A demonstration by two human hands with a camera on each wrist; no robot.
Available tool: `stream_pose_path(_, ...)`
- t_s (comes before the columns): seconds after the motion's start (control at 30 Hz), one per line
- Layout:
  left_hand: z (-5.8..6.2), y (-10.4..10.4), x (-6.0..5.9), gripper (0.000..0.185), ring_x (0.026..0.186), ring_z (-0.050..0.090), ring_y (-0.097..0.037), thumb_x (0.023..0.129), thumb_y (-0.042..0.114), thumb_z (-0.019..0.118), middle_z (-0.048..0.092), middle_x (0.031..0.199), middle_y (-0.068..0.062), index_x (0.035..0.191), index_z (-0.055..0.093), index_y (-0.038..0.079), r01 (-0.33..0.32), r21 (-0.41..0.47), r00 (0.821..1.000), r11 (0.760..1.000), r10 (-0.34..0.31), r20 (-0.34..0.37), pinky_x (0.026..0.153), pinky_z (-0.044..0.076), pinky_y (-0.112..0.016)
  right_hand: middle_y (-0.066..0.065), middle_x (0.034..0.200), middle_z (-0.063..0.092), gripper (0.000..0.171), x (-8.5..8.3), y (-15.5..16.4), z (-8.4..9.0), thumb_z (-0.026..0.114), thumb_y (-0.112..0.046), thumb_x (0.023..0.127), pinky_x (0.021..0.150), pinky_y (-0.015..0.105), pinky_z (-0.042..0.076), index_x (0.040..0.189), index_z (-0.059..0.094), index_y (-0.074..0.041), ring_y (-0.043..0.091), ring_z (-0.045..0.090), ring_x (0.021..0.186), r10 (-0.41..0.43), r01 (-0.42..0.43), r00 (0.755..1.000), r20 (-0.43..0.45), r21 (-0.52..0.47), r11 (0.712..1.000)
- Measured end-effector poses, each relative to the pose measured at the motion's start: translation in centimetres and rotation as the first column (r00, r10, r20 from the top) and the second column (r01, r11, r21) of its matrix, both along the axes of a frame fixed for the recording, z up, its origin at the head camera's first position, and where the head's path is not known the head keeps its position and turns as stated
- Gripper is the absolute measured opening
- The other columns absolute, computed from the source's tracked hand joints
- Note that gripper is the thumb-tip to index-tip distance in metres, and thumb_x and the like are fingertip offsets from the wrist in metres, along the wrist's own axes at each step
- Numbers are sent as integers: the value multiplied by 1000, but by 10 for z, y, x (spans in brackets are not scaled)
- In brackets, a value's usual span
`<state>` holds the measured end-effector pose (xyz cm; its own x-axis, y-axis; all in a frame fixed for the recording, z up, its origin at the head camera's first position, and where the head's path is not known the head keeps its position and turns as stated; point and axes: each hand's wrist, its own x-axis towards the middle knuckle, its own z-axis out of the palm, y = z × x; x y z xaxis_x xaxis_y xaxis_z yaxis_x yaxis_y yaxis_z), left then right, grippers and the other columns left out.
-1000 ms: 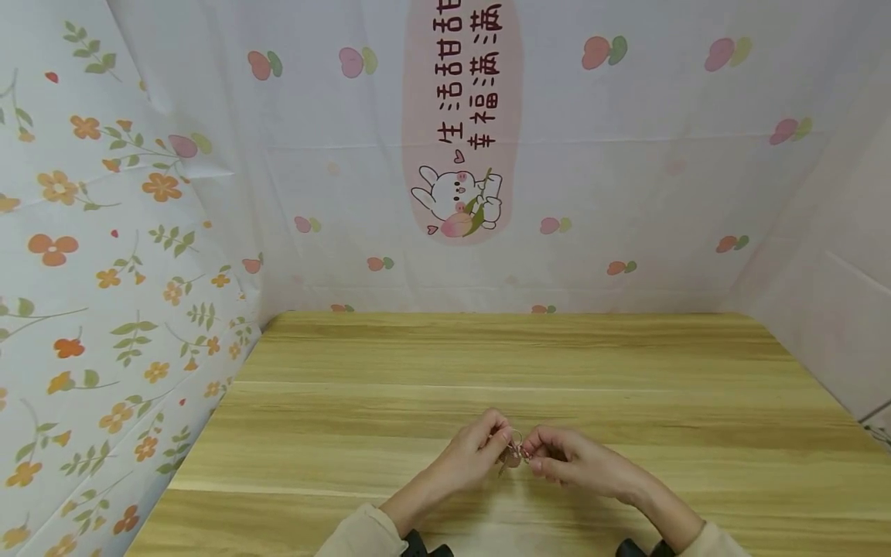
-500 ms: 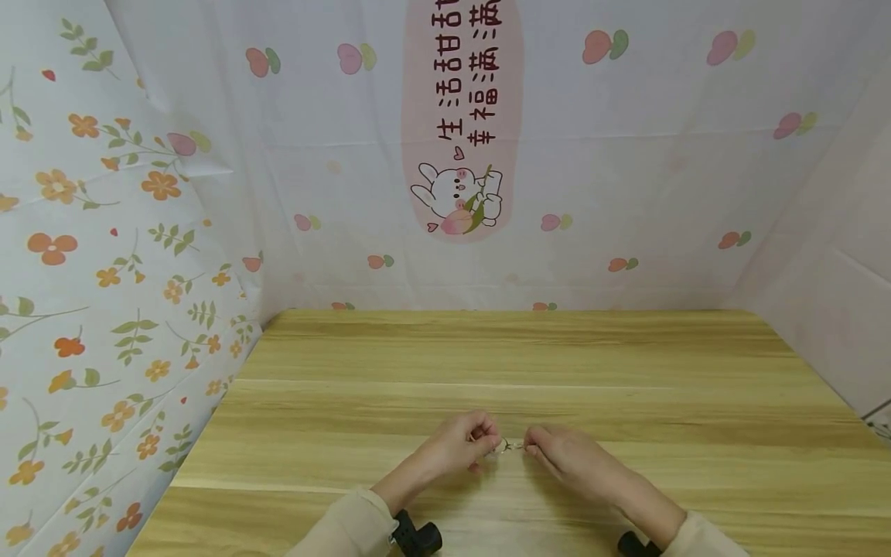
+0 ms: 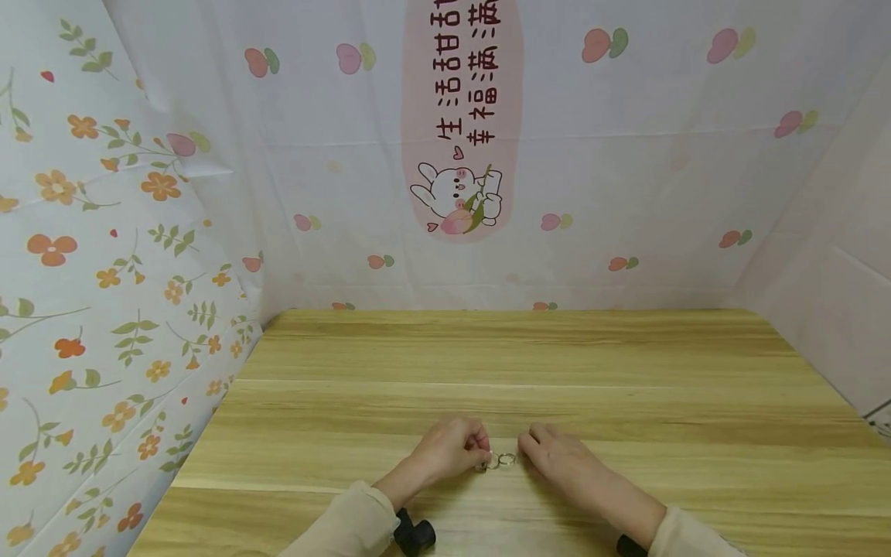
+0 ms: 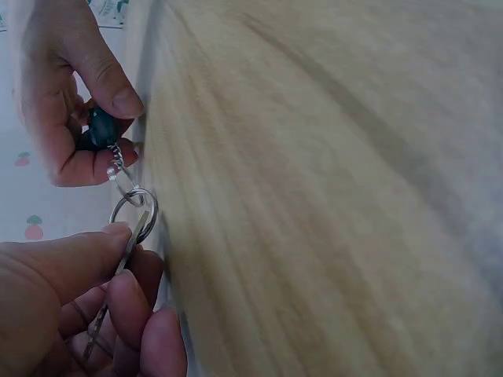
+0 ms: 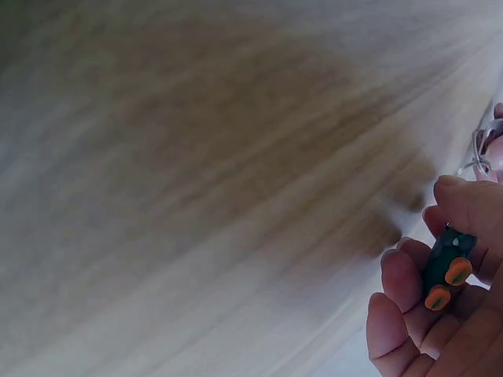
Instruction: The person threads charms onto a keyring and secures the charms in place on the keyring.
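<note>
Fingers of the right hand [image 3: 565, 462] pinch a small green charm [image 5: 446, 265] with orange spots; left hand [image 3: 448, 451] fingers grasp the key ring [image 4: 134, 215] and a thin metal piece. This keychain assembly lies low over the wooden table [image 3: 626, 371], long axis running left to right between both hands. Printed floral sheets [image 3: 104, 232] enclose the table on three sides.

Two bare hands, beige long sleeves [image 3: 348, 522], black wrist-worn cameras [image 3: 414, 534] at both cuffs
</note>
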<state>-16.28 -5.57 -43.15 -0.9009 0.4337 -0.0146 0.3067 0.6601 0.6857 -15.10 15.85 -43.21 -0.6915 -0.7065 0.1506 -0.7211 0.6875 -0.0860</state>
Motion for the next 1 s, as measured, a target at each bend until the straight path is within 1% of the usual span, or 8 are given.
stream_pose_path(0.13, -2, 0, 1, 16, 55, 42, 2, 80, 13, 74, 54, 60, 13, 70, 62, 16, -9, -37, 1000, 999, 9, -26, 53, 34, -16, -5, 81, 43, 16, 2, -2, -1, 64, -7, 86, 53, 19, 34, 89, 50, -13, 10, 39, 70, -26, 26, 1000, -8, 8, 1000)
stream_pose_path(0.3, -2, 0, 3, 16, 56, 42, 2, 79, 16, 75, 51, 60, 14, 70, 62, 18, 0, -91, 998, 996, -6, -68, 54, 35, -16, -5, 80, 40, 19, 4, -2, -2, 67, -7, 84, 52, 18, 31, 87, 50, -13, 9, 36, 68, -31, 31, 999, -33, 2, 1000)
stream_pose_path(0.4, -2, 0, 4, 16, 56, 42, 2, 79, 18, 76, 51, 61, 14, 70, 62, 19, 5, -113, 996, 994, -14, -86, 55, 35, -15, -5, 80, 42, 19, 4, -2, -2, 68, -6, 83, 52, 17, 32, 87, 51, -12, 9, 36, 68, -36, 35, 998, -50, -2, 999)
stream_pose_path(0.57, -3, 0, 5, 17, 58, 42, 3, 78, 18, 76, 50, 61, 15, 69, 62, 19, 0, -120, 994, 993, -13, -108, 57, 35, -15, -4, 82, 44, 18, 5, -3, -4, 68, -7, 83, 53, 18, 35, 86, 52, -13, 10, 40, 71, -47, 47, 996, -70, -10, 999)
stream_pose_path(0.7, -2, 0, 7, 17, 59, 43, 3, 77, 18, 77, 52, 62, 15, 69, 62, 19, -9, -123, 992, 992, -6, -123, 58, 35, -15, -4, 82, 44, 21, 5, -2, -4, 71, -9, 80, 54, 20, 37, 85, 51, -13, 11, 41, 72, -54, 54, 995, -79, -7, 999)
stream_pose_path(0.87, 0, -1, 10, 18, 60, 43, 3, 76, 18, 78, 52, 62, 14, 70, 61, 18, -8, -118, 993, 993, -6, -119, 60, 37, -15, -5, 83, 44, 28, 5, 0, -4, 77, -14, 75, 56, 21, 39, 85, 51, -14, 11, 42, 73, -45, 43, 997, -65, -29, 999)
stream_pose_path(1.0, 1, -4, 11, 18, 61, 44, 3, 74, 20, 78, 51, 63, 14, 71, 61, 16, 2, -111, 994, 994, -14, -107, 60, 38, -15, -6, 86, 45, 32, 5, 3, -3, 79, -19, 72, 58, 23, 40, 86, 51, -14, 10, 42, 75, -33, 32, 999, -26, -49, 998)
